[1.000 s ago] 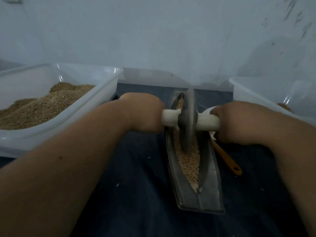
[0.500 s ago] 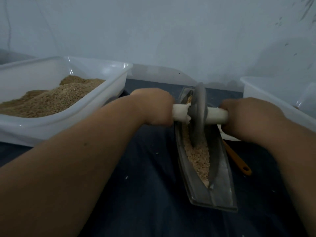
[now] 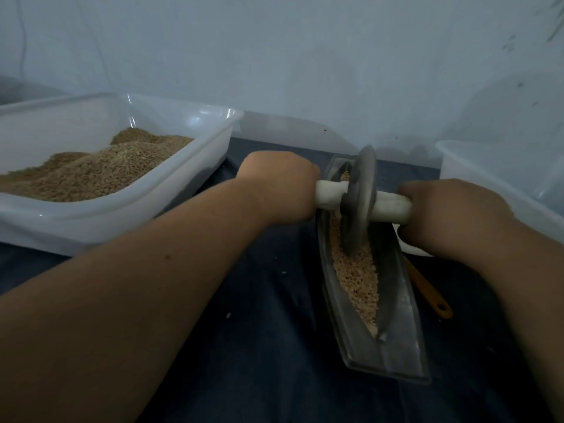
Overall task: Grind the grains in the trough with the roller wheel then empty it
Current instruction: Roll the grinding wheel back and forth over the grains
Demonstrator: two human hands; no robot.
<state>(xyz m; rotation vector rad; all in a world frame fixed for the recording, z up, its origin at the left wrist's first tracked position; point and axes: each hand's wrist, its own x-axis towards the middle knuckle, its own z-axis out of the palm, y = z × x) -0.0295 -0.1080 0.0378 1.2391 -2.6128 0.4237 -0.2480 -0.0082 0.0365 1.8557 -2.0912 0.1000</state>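
Observation:
A long boat-shaped metal trough (image 3: 396,340) lies on the dark cloth, right of centre, its far end pointing at the wall. Pale crushed grains (image 3: 357,279) fill its groove. The grey roller wheel (image 3: 358,206) stands upright in the groove toward the far half, its rim down in the grains. A white axle handle (image 3: 386,209) runs through the wheel. My left hand (image 3: 279,187) grips the handle's left end and my right hand (image 3: 448,215) grips its right end, knuckles up.
A big translucent tub (image 3: 128,218) heaped with brown grain stands at the left. Another white tub (image 3: 476,169) sits at the right edge. An orange-handled utensil (image 3: 430,296) lies beside the trough's right flank, its head hidden under my right hand. A pale wall rises behind.
The wheel has rolled away from me along the groove toward the trough's far end, both hands travelling with it. The view has shifted, so trough and tubs sit further right.

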